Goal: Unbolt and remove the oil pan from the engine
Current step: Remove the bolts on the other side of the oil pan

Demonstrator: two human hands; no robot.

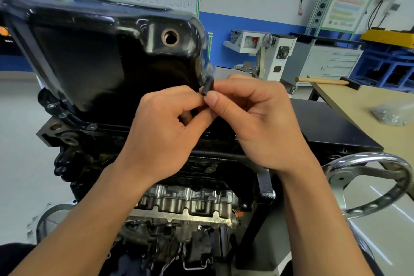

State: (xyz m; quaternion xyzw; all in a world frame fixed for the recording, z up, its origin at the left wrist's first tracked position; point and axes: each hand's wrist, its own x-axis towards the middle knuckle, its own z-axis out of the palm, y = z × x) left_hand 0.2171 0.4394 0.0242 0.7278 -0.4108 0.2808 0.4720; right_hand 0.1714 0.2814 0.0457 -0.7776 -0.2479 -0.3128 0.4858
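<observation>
Both hands: your left hand [161, 127] and right hand [257, 123] pinch one black socket [207, 86] between their fingertips.
Socket axis: tilted, hollow end down-left.
Oil pan [89, 56]: just behind your hands, seated on the engine [186, 204], drain hole facing you, long axis left-right.
Around: handwheel [369, 184] at right; hammer [324, 80] on bench [358, 101].

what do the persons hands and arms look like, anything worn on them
Both are bare. The left hand and right hand have no gloves, rings or tape, and the visible nails are short. The forearms show no sleeves, watch or wristband down to the frame's lower edge.
</observation>
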